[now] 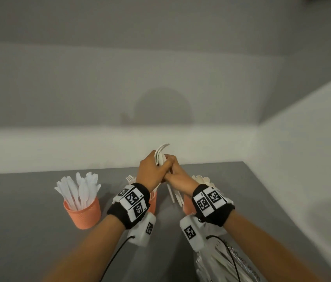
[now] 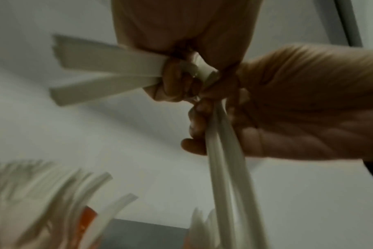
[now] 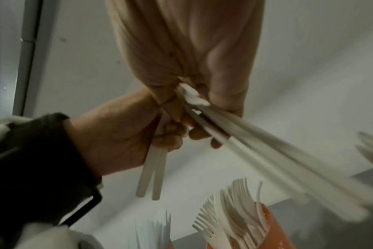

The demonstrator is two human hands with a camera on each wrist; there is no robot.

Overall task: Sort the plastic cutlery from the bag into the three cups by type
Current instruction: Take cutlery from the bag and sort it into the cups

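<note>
Above the table's far edge my two hands meet around a bunch of white plastic cutlery (image 1: 161,153). My left hand (image 1: 152,169) grips a few pieces whose flat handles (image 2: 106,67) stick out sideways. Handles (image 3: 266,151) of several other pieces hang from the grip of my right hand (image 1: 177,176). Three orange cups stand below. The left cup (image 1: 83,212) holds knives. The middle cup (image 1: 153,202), with forks (image 3: 224,210), is partly hidden by my left wrist. My right wrist covers most of the right cup (image 1: 188,204), where spoons (image 1: 201,179) show.
The silvery cutlery bag (image 1: 221,261) lies on the grey table (image 1: 28,231) at the near right, under my right forearm. White walls close the table at the back and right. Cables hang from both wrist bands.
</note>
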